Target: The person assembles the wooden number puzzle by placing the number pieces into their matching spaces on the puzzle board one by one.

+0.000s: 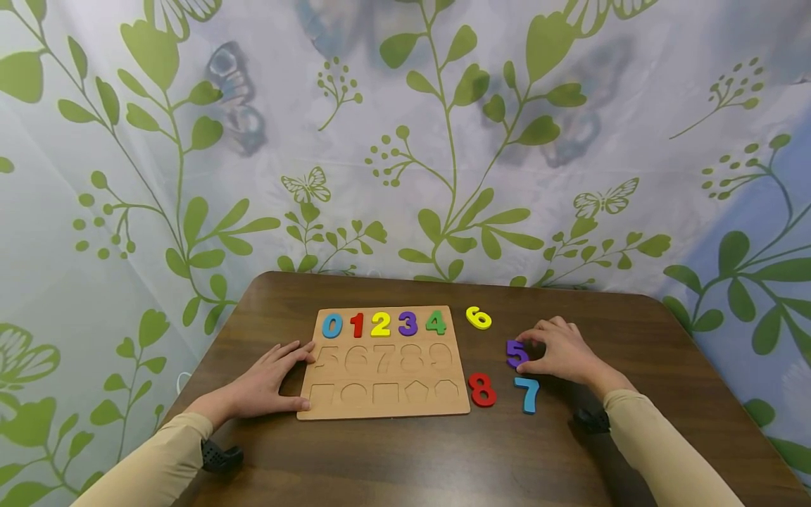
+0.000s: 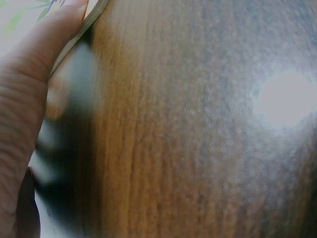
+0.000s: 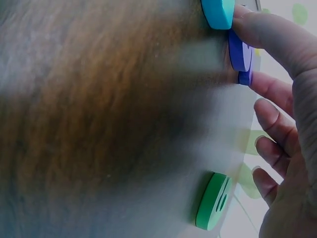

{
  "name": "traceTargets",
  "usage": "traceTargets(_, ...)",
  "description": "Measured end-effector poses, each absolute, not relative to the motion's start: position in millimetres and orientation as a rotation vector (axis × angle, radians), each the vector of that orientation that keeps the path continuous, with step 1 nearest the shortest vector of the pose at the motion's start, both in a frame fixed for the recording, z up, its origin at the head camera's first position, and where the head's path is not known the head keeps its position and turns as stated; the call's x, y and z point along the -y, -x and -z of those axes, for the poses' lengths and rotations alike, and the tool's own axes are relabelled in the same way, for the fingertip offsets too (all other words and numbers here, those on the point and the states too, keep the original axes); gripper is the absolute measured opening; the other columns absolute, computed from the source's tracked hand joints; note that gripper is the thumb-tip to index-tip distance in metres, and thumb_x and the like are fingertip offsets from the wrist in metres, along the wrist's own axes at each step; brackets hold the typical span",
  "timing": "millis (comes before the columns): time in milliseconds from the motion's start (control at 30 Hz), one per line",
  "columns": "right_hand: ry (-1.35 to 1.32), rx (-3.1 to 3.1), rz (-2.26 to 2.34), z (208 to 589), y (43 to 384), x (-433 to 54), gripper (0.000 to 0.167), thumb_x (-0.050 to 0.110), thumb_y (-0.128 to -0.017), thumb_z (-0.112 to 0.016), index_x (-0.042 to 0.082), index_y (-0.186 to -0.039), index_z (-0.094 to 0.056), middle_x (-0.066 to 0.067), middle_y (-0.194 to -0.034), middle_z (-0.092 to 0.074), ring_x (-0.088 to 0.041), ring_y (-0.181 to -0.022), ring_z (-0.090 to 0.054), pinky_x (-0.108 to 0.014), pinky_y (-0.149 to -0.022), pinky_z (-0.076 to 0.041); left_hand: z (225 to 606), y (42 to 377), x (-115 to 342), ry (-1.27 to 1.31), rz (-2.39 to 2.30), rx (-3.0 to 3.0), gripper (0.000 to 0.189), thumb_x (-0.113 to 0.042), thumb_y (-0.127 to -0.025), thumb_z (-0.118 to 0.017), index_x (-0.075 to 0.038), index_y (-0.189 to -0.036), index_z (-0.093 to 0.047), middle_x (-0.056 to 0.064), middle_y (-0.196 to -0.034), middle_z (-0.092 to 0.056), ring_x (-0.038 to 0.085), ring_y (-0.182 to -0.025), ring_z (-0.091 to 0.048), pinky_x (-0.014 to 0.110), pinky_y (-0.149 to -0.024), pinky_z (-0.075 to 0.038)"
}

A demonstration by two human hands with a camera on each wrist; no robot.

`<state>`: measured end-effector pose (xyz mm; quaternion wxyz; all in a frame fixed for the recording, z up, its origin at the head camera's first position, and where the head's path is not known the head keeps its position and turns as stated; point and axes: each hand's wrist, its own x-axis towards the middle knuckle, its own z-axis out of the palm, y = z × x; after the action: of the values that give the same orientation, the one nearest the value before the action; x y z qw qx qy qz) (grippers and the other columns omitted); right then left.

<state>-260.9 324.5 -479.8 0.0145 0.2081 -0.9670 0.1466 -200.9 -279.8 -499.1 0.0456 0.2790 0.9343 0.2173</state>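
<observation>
A wooden number puzzle board [image 1: 393,370] lies on the table, with the pieces 0 to 4 in its top row and two rows of vacant recesses below. My left hand [image 1: 269,380] rests at its left side, fingers spread over the edge and thumb near the lower left corner. In the left wrist view the thumb [image 2: 29,74] touches the board's rim. Right of the board, my right hand [image 1: 564,355] pinches a purple number 5 [image 1: 514,354] between thumb and index finger. The other fingers hang loosely, as the right wrist view shows.
Around the 5 lie a yellow 6 [image 1: 478,317], a red 8 [image 1: 482,390] and a light blue 7 [image 1: 529,395]. A green piece [image 3: 214,201] lies near the right hand, hidden in the head view. Behind the table hangs a leaf-patterned cloth [image 1: 405,141].
</observation>
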Motion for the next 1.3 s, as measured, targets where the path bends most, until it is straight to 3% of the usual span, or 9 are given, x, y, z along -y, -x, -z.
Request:
traceTargets(1000, -0.642, 3.001, -0.461, 481.8, 258.0, -321.5, 0.057, 0.055, -0.074, -0.087, 0.018, -0.115, -0.074, 0.009, -0.088, -0.055, -0.025, -0.101, -0.045, -0.042, -0.078, -0.032, 500.1, 201.3, 280.2, -0.859, -0.652, -2.861, 0.081, -0.073, -0.082, -0.070, -0.021, -0.141, -0.052, 0.007, -0.165, -0.034, 0.041, -0.151, -0.024, 0.066, -0.119, -0.015)
traceTargets(1300, -0.629, 2.986, -0.445, 481.2, 261.4, -324.6, 0.059, 0.060, -0.075, -0.085, 0.017, -0.114, -0.074, 0.008, -0.088, -0.055, -0.022, -0.097, -0.045, -0.040, -0.077, -0.031, 498.6, 200.4, 279.8, -0.875, -0.656, -2.855, 0.081, -0.070, -0.083, -0.071, -0.018, -0.142, -0.052, 0.008, -0.164, -0.034, 0.042, -0.151, -0.025, 0.066, -0.119, -0.015)
